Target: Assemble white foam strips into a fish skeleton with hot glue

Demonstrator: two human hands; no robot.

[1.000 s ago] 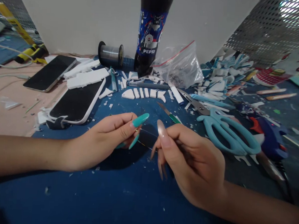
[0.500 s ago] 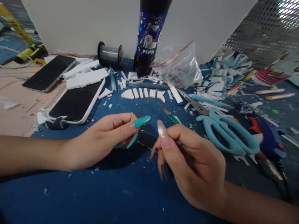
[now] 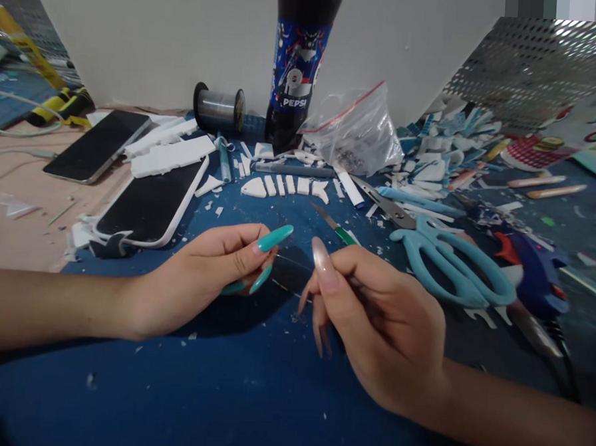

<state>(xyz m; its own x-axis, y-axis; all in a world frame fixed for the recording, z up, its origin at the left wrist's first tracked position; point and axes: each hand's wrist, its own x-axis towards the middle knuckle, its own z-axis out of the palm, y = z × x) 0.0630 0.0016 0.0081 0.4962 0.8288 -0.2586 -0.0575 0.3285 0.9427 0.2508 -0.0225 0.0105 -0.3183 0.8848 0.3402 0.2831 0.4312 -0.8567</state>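
Between my two hands runs a thin clear line (image 3: 296, 259), barely visible against the blue mat (image 3: 249, 393). My left hand (image 3: 210, 265), with teal nails, pinches one end between thumb and forefinger. Thumb and fingers of my right hand (image 3: 387, 321) are closed on the other end; its fingertips hide the grip. Just beyond the hands, white fish-shaped pieces (image 3: 254, 188) lie in a row: a head, several bars and a tail. A green-handled blade (image 3: 344, 236) lies behind my right thumb. Farther back, a spool of clear line (image 3: 219, 109) rests on its side.
Blue-handled scissors (image 3: 455, 268) and a dark blue tool with a cord (image 3: 540, 275) lie at right. A Pepsi bottle (image 3: 304, 63) and a zip bag (image 3: 357, 136) stand behind. Two phones (image 3: 99, 146) lie at left. Scraps (image 3: 436, 150) are heaped at back right.
My left hand has shifted slightly left, widening the gap to my right hand. The line between them shows more plainly; the right hand has barely moved.
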